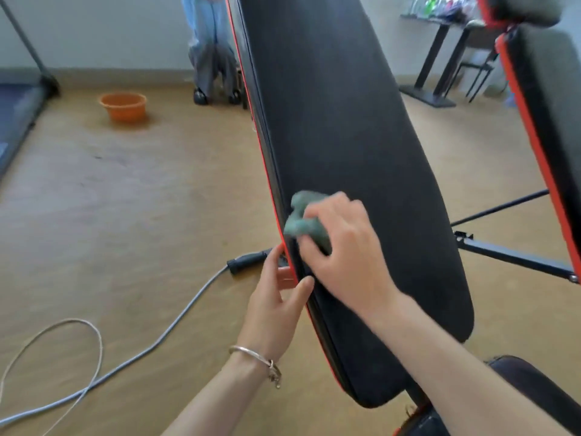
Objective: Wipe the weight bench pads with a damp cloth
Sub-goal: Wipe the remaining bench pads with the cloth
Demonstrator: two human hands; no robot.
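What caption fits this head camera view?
Right hand wipes the black back pad with a green cloth while left hand holds its edge.

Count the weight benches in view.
2. One weight bench stands centre, under the cloth in the right hand; a second bench is at the right edge, partly cut off.

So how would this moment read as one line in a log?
step: wiping | right hand: grips cloth on back pad | left hand: holds pad's red edge
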